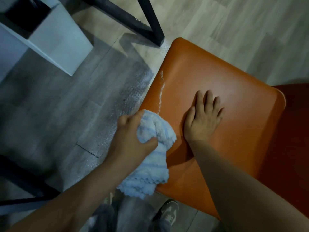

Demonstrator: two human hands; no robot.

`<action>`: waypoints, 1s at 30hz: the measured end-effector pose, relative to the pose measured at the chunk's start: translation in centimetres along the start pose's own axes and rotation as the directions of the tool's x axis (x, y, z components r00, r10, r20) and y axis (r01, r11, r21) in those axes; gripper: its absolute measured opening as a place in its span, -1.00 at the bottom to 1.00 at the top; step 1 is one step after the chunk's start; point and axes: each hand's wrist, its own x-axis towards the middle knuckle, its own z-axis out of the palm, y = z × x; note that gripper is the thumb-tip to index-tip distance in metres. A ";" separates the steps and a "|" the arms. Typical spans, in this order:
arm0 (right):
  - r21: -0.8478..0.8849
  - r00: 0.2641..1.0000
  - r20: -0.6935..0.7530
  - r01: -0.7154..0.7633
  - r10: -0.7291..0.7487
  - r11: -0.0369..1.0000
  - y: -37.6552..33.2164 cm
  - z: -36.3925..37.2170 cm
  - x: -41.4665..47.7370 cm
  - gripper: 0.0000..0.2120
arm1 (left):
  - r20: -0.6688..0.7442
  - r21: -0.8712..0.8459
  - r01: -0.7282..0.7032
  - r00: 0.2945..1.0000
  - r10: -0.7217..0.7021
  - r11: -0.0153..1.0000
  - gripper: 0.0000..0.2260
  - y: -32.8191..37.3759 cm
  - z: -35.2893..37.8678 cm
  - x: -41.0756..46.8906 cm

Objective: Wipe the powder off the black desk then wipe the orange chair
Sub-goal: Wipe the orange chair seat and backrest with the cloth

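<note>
Grips a bunched blue-and-white cloth [155, 139] in the left hand [132, 131], fingers and thumb curled round the wad, at the near left edge of the orange chair [217, 72] seat, loose tail hanging off the near side. Rests the right hand [204, 118] flat on the middle of the seat, fingers straight and spread, holding nothing, probably to steady the chair. Just beyond the cloth, a thin white line of powder [161, 92] along the left edge; left of that, a wide dusting on the floor [133, 91]. At the far side, only a black table leg [150, 22] in view, with a white box [55, 44] far left. Seemingly well into the chair step. As for the cloth: soft, light and limp, best kept balled in the palm rather than held by a corner, for even pressure. As for the seat: smooth and likely slick, easy to sweep clean, yet apt to shift under a hard push, so worth bracing from above
</note>
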 end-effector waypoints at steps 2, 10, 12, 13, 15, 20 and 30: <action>0.002 1.000 0.004 -0.002 0.002 1.000 0.0 -0.1 0.1 -0.47 | -0.061 -0.019 -0.034 0.998 0.033 0.999 -0.30 1.1 -1.7 1.7; 0.006 0.999 0.049 -0.008 0.008 1.000 -0.1 -0.4 0.1 -0.45 | -0.185 -0.112 -0.122 0.978 0.099 0.986 -0.49 7.1 -4.7 10.7; 0.002 0.998 0.057 -0.009 0.009 1.000 -0.1 -0.3 0.2 -0.45 | -0.200 -0.141 -0.135 0.974 0.105 0.981 -0.52 8.7 -4.3 13.1; 0.000 0.998 0.060 -0.012 0.012 1.000 0.0 -0.3 0.2 -0.44 | -0.201 -0.159 -0.139 0.974 0.106 0.977 -0.53 9.5 -4.1 14.3; 0.001 0.998 0.058 -0.014 0.014 1.000 0.0 -0.3 0.2 -0.45 | -0.200 -0.176 -0.154 0.973 0.117 0.972 -0.56 10.9 -3.9 16.6; 0.009 0.998 0.060 -0.016 0.016 1.000 -0.1 -0.3 0.4 -0.45 | -0.190 -0.056 -0.150 0.972 0.137 0.987 -0.41 13.2 -2.8 21.4; 0.021 0.999 0.049 -0.011 0.010 1.000 0.1 -0.1 0.5 -0.45 | -0.004 0.285 -0.077 0.997 0.082 0.955 -0.05 10.5 1.3 22.5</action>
